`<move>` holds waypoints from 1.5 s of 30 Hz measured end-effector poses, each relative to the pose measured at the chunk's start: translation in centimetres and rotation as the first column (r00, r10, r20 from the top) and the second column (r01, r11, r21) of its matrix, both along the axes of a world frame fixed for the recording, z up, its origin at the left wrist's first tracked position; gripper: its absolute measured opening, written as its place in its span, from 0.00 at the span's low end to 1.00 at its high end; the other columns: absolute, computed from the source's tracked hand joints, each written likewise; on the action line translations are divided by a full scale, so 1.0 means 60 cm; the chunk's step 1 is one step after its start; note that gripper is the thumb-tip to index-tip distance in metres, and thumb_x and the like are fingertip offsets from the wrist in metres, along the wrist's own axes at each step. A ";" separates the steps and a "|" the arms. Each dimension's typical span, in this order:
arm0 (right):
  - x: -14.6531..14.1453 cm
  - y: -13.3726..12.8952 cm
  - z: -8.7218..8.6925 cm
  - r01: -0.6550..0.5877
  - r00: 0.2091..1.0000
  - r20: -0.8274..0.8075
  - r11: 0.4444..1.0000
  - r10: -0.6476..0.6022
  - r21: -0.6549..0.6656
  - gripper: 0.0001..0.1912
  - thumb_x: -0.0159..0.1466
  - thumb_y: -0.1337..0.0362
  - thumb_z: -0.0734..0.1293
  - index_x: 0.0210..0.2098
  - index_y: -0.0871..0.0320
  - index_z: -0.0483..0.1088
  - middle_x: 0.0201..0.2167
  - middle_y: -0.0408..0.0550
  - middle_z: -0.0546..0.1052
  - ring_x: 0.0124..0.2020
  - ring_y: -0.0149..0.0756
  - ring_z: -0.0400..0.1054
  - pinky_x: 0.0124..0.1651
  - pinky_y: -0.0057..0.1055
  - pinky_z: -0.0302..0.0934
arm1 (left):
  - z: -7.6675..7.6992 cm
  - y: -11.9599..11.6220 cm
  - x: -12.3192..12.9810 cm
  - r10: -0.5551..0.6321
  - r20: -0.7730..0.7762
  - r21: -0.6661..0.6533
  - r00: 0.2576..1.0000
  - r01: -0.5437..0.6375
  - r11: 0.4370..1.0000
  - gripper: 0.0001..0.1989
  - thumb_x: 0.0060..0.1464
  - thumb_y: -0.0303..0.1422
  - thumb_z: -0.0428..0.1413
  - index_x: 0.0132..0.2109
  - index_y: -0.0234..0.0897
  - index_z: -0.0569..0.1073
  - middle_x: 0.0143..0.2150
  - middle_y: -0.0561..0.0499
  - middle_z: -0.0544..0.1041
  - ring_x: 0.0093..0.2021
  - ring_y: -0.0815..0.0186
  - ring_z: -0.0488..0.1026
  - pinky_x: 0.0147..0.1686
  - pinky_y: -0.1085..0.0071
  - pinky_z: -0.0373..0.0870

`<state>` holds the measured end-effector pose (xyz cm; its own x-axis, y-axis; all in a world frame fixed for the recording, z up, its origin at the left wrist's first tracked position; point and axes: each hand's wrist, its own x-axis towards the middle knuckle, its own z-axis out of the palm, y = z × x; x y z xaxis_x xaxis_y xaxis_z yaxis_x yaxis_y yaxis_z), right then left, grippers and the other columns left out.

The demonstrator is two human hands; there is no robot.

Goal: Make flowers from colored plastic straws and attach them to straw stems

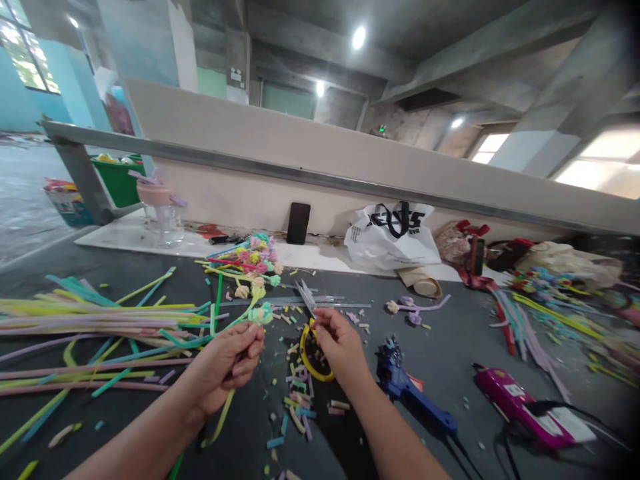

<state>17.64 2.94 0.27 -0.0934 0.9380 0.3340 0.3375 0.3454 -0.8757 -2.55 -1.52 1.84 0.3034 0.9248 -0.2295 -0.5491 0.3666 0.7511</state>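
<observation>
My left hand (227,363) is closed round the stems of a small bunch of pipe-cleaner flowers (261,313), green and pale yellow, whose heads stick out above the fingers. A green-yellow stem hangs down below this hand. My right hand (337,340) is closed at the scissors (306,298), by their yellow handle (311,373); the blades point up and away, slightly apart. Cut bits of pipe cleaner (299,399) lie between the hands. Beyond my left hand rests a pile of colourful flowers (250,257).
Long pipe cleaners (100,317) spread over the left. At right lie a purple flower stem (415,307), a blue glue gun (413,393) and a magenta tool (525,407) with cords. A phone (299,223), white bag (393,240) and clear cup (163,213) stand along the back.
</observation>
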 end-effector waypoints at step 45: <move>0.090 -0.153 -0.022 0.061 0.730 0.677 0.995 -0.096 0.074 0.07 0.58 0.70 0.61 0.25 0.59 0.68 0.26 0.44 0.71 0.29 0.32 0.64 0.33 0.28 0.56 | -0.022 -0.008 -0.011 -0.193 -0.026 0.286 0.981 0.192 0.939 0.09 0.52 0.34 0.54 0.31 0.34 0.64 0.20 0.59 0.62 0.11 0.81 0.51 0.09 0.85 0.42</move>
<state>23.02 -6.25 -1.05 -0.2379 0.9382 0.2512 0.8637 0.3226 -0.3873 -3.21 -2.02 0.53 0.4824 0.8752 0.0369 -0.4911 0.2353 0.8387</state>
